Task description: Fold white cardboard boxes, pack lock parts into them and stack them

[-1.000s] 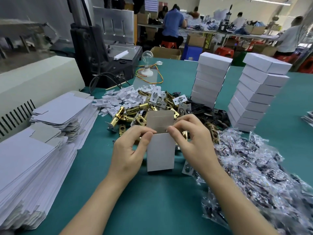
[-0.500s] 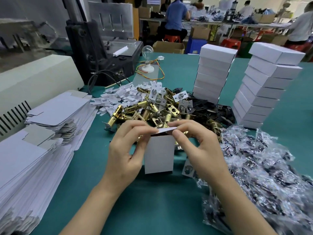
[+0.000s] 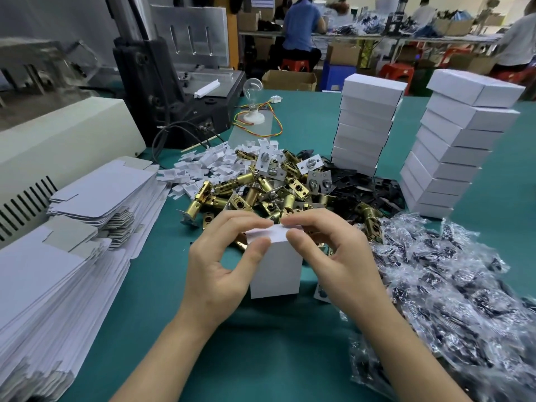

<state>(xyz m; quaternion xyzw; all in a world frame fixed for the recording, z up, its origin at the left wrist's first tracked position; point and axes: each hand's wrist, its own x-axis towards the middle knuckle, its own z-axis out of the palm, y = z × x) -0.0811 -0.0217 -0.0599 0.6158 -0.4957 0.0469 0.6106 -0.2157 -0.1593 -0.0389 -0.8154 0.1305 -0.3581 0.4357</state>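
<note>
Looming at the far side of the green table (image 3: 261,352), the right stack of finished boxes (image 3: 452,158) looks to be the biggest hazard. Its boxes sit staggered, with the top ones overhanging, so one more box set down off-centre could, I judge, bring it over onto the parts below. The left stack (image 3: 366,126) is squarer and seems safer.

Next comes the white box (image 3: 275,268) itself, standing on its narrow end near the table's middle, between both hands. The left hand (image 3: 217,268) pinches its upper left corner between thumb and curled forefinger. The right hand (image 3: 333,256) has its thumb on the upper right corner and its fingers curled over the top. Uneven downward pressure could tip the box or make it skid.

Smallest, the top flap (image 3: 262,232) lies almost shut; if its tuck catches outside the wall, it would likely crease. Whether lock parts are inside cannot be told.

Around the box, a deep pile of flat box blanks (image 3: 58,271) fills the left. A heap of clear bags of dark parts (image 3: 449,300) crowds the right, just beside the right forearm, where a careless sweep could drag it. Brass latches (image 3: 252,192) lie heaped just behind the box, and black plates (image 3: 365,184) lie at the foot of the stacks. Both sit between the box and the stacks, so the box must be carried over them. Small white card pieces (image 3: 208,166) are scattered farther back, near a bare bulb (image 3: 253,85) on its base.
</note>
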